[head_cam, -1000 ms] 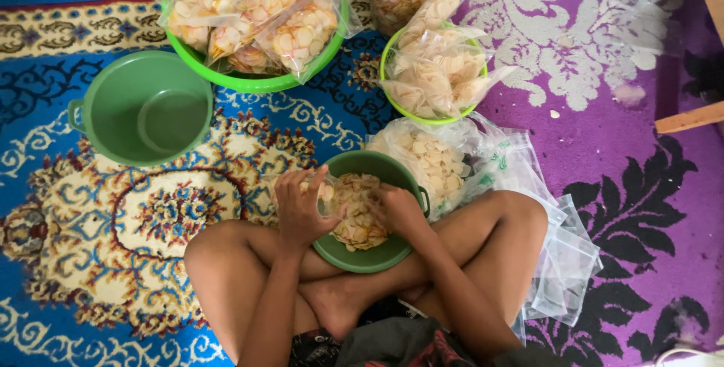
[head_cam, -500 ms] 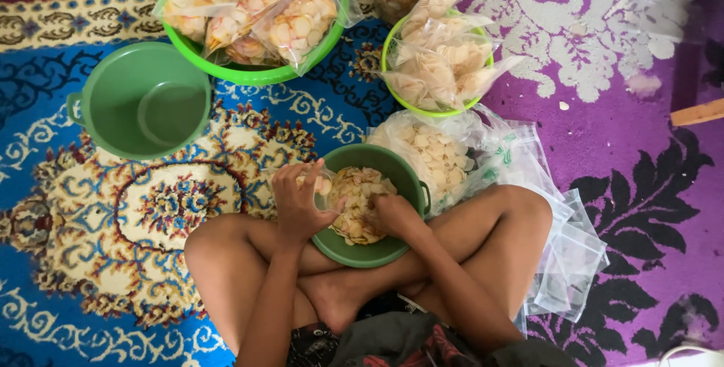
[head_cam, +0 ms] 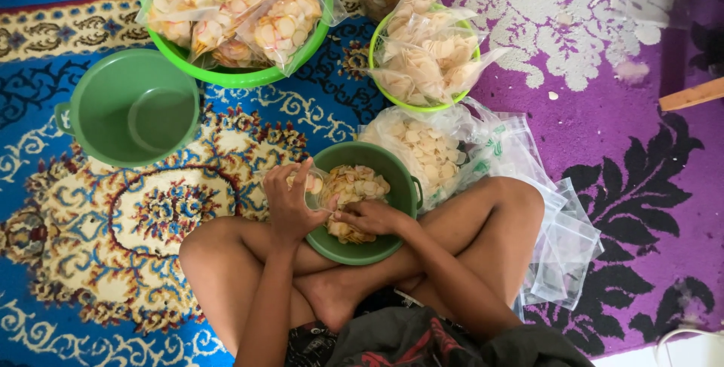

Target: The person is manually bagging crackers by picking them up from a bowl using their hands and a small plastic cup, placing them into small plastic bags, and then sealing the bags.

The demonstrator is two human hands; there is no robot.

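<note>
A dark green bowl (head_cam: 398,178) of pale crackers (head_cam: 360,184) rests between my crossed legs. My left hand (head_cam: 289,205) holds a small clear plastic bag (head_cam: 311,184) with a few crackers in it at the bowl's left rim. My right hand (head_cam: 367,218) lies inside the bowl, its fingers closed on crackers beside the bag's mouth.
An empty green pot (head_cam: 128,110) stands at the left. Two bright green basins (head_cam: 241,76) (head_cam: 377,80) hold filled cracker bags. A big bag of loose crackers (head_cam: 422,144) and a pile of empty plastic bags (head_cam: 562,250) lie at my right knee. A wooden piece (head_cam: 690,95) is at far right.
The view has drifted slightly. My right hand has shifted a little leftwards in the bowl, closer to the bag; my left hand keeps the bag at the rim.
</note>
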